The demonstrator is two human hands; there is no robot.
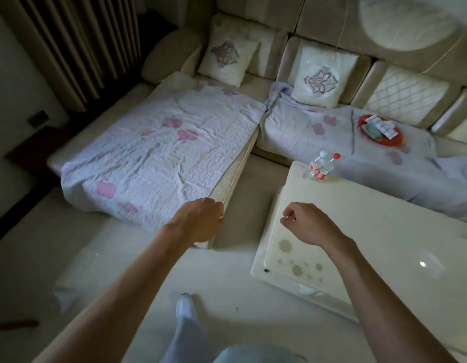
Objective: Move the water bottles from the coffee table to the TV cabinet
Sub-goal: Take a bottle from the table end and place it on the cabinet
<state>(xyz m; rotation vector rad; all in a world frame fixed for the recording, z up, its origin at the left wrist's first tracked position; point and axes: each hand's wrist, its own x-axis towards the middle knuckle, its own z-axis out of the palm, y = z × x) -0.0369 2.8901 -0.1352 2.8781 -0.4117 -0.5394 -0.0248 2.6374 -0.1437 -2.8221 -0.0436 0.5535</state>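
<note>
a: where are the water bottles seen?
b: two are stood close together at the far corner of the bench (384, 231): a white-capped bottle (317, 166) and, just to its right, a red-capped bottle (327, 170).
a: and the hands?
b: the left hand (201, 221) is held by the sofa's edge, fingers loosely curled, nothing gripped. the right hand (308, 224) is raised above the bench's near end, likewise loosely curled and empty. both are well apart from the bottles.
a: what else is shown?
b: an orange plate (396, 139) of small packets is laid on the quilt-covered sofa (292, 121) behind the bench.
</note>
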